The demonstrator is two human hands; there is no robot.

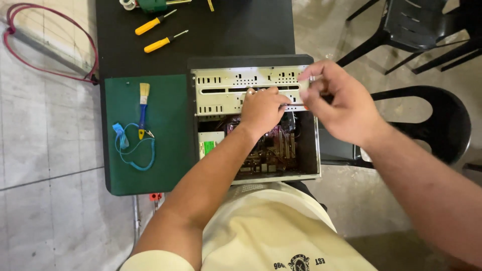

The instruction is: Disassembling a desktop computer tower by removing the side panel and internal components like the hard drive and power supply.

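An open computer case (221, 88) lies on a black table (236, 30), its drive cage at the top and a circuit board (268, 150) inside. My left hand (262, 109) reaches into the case, fingers curled against the metal drive cage; what they hold is hidden. My right hand (339, 103) hovers at the case's upper right corner, fingertips pinched on a small pale object that is too blurred to name.
A green mat (168, 160) left of the case carries a small brush (143, 108) and a blue wrist strap with coiled cord (131, 148). Two yellow-handled screwdrivers (158, 42) lie on the table. Black plastic chairs (432, 30) stand at right. A red cable (50, 45) loops at far left.
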